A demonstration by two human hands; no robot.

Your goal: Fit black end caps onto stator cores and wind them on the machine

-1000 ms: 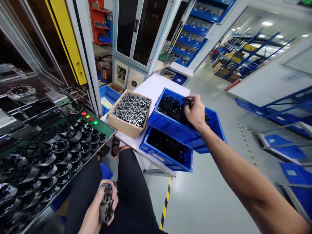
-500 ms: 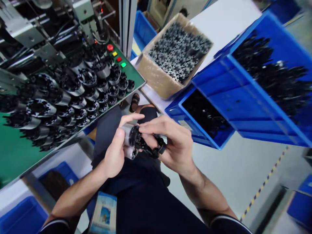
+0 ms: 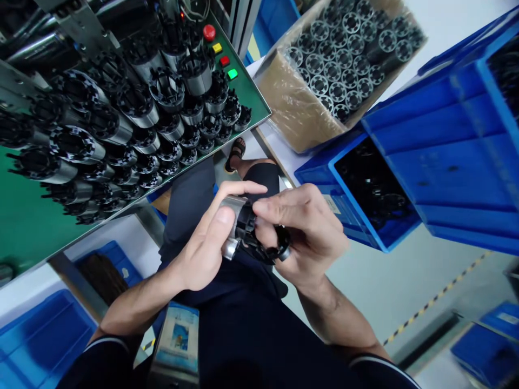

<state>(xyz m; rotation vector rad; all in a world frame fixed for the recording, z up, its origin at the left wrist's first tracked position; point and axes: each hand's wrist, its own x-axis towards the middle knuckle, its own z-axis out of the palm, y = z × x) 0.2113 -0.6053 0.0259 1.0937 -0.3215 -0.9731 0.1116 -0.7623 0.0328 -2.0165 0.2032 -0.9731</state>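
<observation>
My left hand [image 3: 206, 246] is wrapped round a silver metal cylinder [image 3: 235, 202], its thumb on the near side and its index finger stretched along the far side. A black slotted plastic part [image 3: 244, 221] shows at the cylinder's right end. My right hand [image 3: 310, 232] pinches at that end with thumb and index finger, while black plastic parts [image 3: 279, 246] lie against its curled fingers. Below the cylinder a second, smaller silver piece [image 3: 230, 248] peeks out under my left hand. How far the black part sits inside the cylinder is hidden.
On the green worktable [image 3: 24, 232] stand many silver-and-black assemblies [image 3: 133, 102], near coloured buttons [image 3: 224, 60]. A cardboard box [image 3: 292, 102] holds upright metal cylinders. One blue bin [image 3: 359, 216] with black parts sits beside a larger blue bin [image 3: 438, 146]. Under the table are more blue bins [image 3: 44, 335].
The view has shifted, so the table and box appear closer. Both hands stay together at the cylinder, and my right fingers are still pinched at its black end.
</observation>
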